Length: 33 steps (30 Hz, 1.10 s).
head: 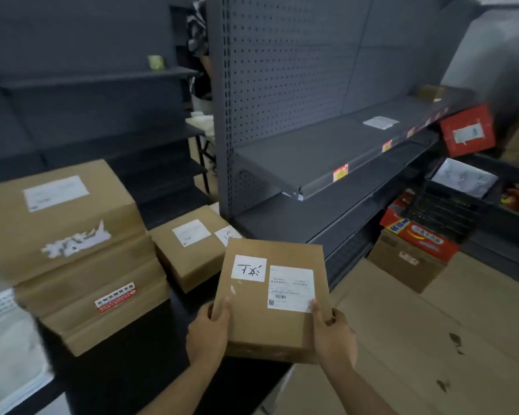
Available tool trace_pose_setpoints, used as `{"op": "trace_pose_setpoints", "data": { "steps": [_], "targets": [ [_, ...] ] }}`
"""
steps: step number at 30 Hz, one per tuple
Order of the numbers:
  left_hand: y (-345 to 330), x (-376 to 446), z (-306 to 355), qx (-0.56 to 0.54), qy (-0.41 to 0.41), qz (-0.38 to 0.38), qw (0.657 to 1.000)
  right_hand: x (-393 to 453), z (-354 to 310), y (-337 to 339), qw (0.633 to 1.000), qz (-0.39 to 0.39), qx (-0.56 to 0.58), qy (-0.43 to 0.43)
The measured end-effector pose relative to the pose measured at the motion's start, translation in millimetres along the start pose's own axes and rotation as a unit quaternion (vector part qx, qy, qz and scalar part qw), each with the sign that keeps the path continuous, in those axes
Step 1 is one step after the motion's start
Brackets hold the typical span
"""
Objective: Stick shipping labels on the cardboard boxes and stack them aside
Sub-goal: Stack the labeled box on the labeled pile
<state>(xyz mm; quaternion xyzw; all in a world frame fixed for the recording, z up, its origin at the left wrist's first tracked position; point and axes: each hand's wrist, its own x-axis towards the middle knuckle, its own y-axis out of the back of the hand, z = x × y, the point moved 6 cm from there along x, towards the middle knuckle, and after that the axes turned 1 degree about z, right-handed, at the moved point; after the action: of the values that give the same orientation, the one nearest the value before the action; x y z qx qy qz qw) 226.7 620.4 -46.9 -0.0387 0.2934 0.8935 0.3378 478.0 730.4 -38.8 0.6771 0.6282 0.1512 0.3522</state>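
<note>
Both hands hold a flat cardboard box [252,319] in front of me, above the edge of a black table [132,369]. My left hand [207,333] grips its near left corner, my right hand [333,333] its near right corner. On the box top sit a white shipping label [291,287] and a small handwritten white sticker [248,268]. A labelled box [192,250] lies on the table just beyond. A stack of larger labelled boxes [72,250] stands at the left.
Dark grey pegboard shelving [312,151] rises straight ahead, with a loose label sheet [379,122] on one shelf. Cardboard sheets [417,339] cover the floor at right. A brown carton with red packs [411,256], a black crate [456,196] and a red box [468,130] stand at right. White paper [9,339] lies at the table's left.
</note>
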Motion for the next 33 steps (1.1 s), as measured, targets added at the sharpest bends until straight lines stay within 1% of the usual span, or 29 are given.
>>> {"op": "trace_pose_setpoints", "data": {
  "steps": [6, 11, 15, 18, 23, 28, 30, 33],
  "targets": [
    [6, 32, 16, -0.039, 0.066, 0.138, 0.987, 76, -73, -44, 0.989, -0.094, -0.019, 0.113],
    [11, 48, 38, -0.065, 0.091, 0.211, 0.971, 119, -126, -76, 0.971, -0.149, -0.031, 0.184],
    [13, 78, 44, -0.110, 0.099, 0.229, 0.962, 142, -170, -110, 0.956, -0.199, -0.045, 0.209],
    [15, 111, 43, -0.123, 0.105, 0.227, 0.960, 159, -201, -139, 0.944, -0.232, -0.064, 0.225],
    [18, 170, 35, -0.161, 0.126, 0.224, 0.953, 178, -244, -185, 0.938, -0.240, -0.086, 0.236],
    [21, 214, 18, -0.147, 0.147, 0.235, 0.949, 193, -265, -232, 0.937, -0.246, -0.110, 0.225],
    [24, 225, 14, -0.125, 0.148, 0.250, 0.949, 197, -270, -247, 0.936, -0.254, -0.104, 0.222],
    [27, 237, 9, -0.107, 0.157, 0.250, 0.949, 200, -276, -267, 0.931, -0.270, -0.094, 0.227]
  ]
}}
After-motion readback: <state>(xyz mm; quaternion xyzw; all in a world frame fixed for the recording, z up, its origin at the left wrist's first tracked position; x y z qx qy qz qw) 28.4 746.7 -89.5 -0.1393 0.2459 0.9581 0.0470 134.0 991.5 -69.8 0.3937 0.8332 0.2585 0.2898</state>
